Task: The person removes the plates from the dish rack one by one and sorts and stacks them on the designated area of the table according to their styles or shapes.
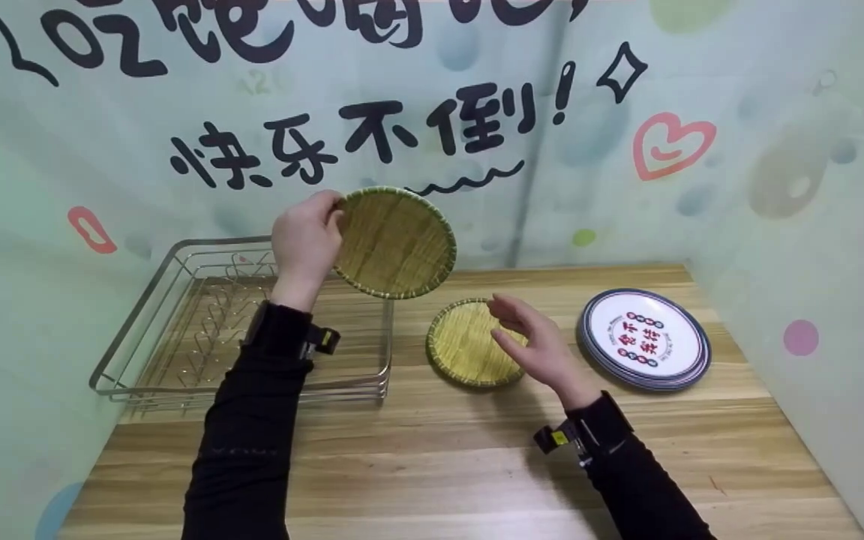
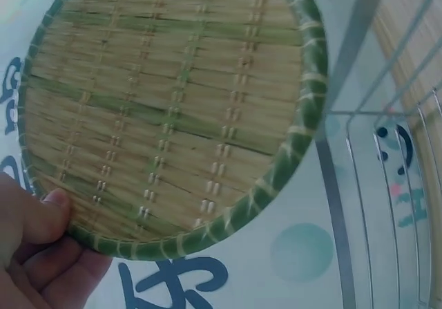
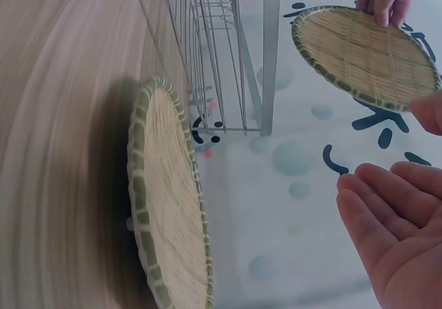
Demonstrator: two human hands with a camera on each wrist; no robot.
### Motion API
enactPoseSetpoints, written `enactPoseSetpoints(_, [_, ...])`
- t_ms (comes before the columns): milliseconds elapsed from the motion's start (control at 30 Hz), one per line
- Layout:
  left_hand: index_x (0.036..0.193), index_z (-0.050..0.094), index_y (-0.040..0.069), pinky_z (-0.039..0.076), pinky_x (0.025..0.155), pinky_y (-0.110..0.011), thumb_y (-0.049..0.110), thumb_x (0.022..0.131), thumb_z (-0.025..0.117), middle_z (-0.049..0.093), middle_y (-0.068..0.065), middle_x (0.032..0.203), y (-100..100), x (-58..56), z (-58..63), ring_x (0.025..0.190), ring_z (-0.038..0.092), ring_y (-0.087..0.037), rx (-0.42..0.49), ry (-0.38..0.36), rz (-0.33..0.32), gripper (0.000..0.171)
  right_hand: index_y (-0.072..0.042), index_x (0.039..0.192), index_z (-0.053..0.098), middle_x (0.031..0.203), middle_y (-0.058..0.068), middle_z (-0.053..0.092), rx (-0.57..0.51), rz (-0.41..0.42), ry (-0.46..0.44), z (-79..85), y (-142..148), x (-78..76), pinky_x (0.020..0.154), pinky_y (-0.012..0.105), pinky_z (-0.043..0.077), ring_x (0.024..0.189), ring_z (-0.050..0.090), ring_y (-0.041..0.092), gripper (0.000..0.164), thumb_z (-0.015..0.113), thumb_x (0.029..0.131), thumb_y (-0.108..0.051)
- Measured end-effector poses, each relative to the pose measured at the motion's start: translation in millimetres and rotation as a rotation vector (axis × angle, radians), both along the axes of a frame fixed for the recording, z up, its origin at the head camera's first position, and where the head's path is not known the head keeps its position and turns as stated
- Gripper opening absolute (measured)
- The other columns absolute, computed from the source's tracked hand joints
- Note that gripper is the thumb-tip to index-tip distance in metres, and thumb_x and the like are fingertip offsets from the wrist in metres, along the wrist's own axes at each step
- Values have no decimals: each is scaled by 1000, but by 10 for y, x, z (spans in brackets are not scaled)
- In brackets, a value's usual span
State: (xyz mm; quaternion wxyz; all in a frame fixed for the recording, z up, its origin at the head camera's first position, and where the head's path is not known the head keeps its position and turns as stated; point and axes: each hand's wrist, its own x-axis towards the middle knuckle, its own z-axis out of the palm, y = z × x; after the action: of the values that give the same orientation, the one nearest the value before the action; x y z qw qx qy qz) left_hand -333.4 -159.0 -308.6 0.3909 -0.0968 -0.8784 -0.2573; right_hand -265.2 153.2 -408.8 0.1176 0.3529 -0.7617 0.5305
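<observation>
My left hand point(image 1: 307, 240) pinches the rim of a round woven bamboo tray point(image 1: 396, 244), lifted above the right end of the wire rack. In the left wrist view, thumb and fingers grip the green-bound edge of this bamboo tray point(image 2: 166, 108). A second round bamboo tray point(image 1: 469, 345) lies on the table, partly covered by my right hand point(image 1: 537, 345) in the head view. That right hand holds nothing, and its fingers are extended over the tray's right side. The right wrist view has the lower tray point(image 3: 169, 205) beside the open palm point(image 3: 407, 233).
A metal wire dish rack point(image 1: 244, 330) stands at the left of the wooden table point(image 1: 432, 465). Several stacked white plates point(image 1: 646, 337) with dark blue rims and red lettering sit at the right. A printed backdrop point(image 1: 477, 217) closes off the back and sides.
</observation>
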Motion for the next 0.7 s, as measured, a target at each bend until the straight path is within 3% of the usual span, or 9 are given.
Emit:
enactPoseSetpoints(133, [90,69,6,50,67,-39,6,82,66,70,-8,86,57,50,14,74,65,-26,7,-39,-25,8,21,125,39,117,39,49,-18,0,-13,-4,-47,-9,93,41,45,107,49,51,45,57,85,10])
enactPoseSetpoints(367, [93,69,6,52,71,-36,6,83,65,70,-9,89,191,123,39,77,66,-24,23,-88,-74,10,22,124,39,115,39,50,-54,10,-31,39,-120,-9,88,59,41,106,49,52,43,54,86,12])
enactPoseSetpoints(467, [92,69,7,51,70,-37,7,83,66,70,-8,88,245,150,28,76,64,-26,4,-82,-93,10,21,123,40,113,38,52,-66,-11,-40,70,-155,4,88,54,44,103,51,51,41,54,87,10])
enactPoseSetpoints(600, [92,69,7,51,68,-37,8,82,67,70,-8,87,311,179,0,75,64,-26,-6,-72,-119,10,20,122,43,110,36,55,-90,-31,-59,110,-200,23,87,37,49,100,55,49,38,55,88,7])
enactPoseSetpoints(700, [92,69,7,52,67,-37,7,82,67,70,-8,88,355,202,-16,74,65,-25,-6,-67,-135,10,20,118,45,106,36,56,-121,-38,-75,128,-228,35,83,33,52,96,56,48,34,54,88,8])
